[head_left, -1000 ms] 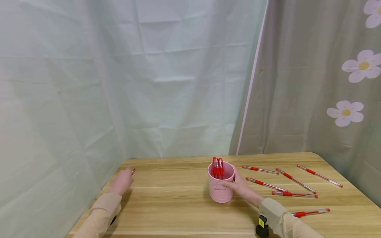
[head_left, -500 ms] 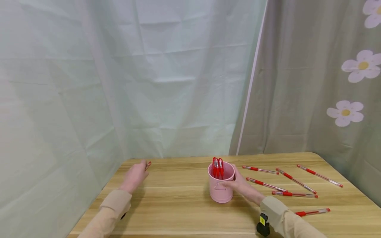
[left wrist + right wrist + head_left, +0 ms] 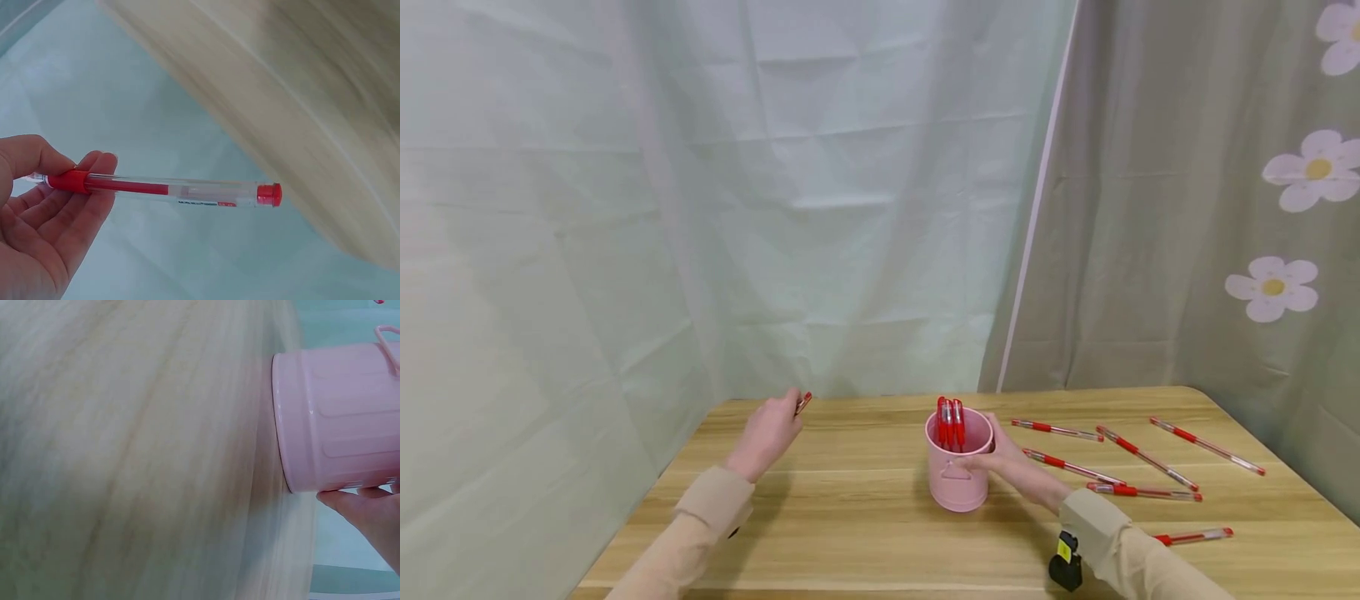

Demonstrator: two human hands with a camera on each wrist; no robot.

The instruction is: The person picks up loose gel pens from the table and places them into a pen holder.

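Wood grain covers the table (image 3: 850,500) before me; at five o'clock in view stands a pink bucket (image 3: 958,493), gripped by my right hand (image 3: 1011,468). At its nine o'clock, my left hand (image 3: 767,435) pinches a red pen (image 3: 140,186); loose pens (image 3: 1146,457) lie toward three, bunched pens (image 3: 950,427) inside.

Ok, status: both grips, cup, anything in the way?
Left grip pinches a pen, off the table. Right grip holds cup, upright, pens inside. No obstruction seen between held pen and cup.

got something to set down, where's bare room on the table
Widest bare patch: the wooden table between the left hand and the pink bucket. Crowded: right of the bucket, with the right hand and six scattered red gel pens.
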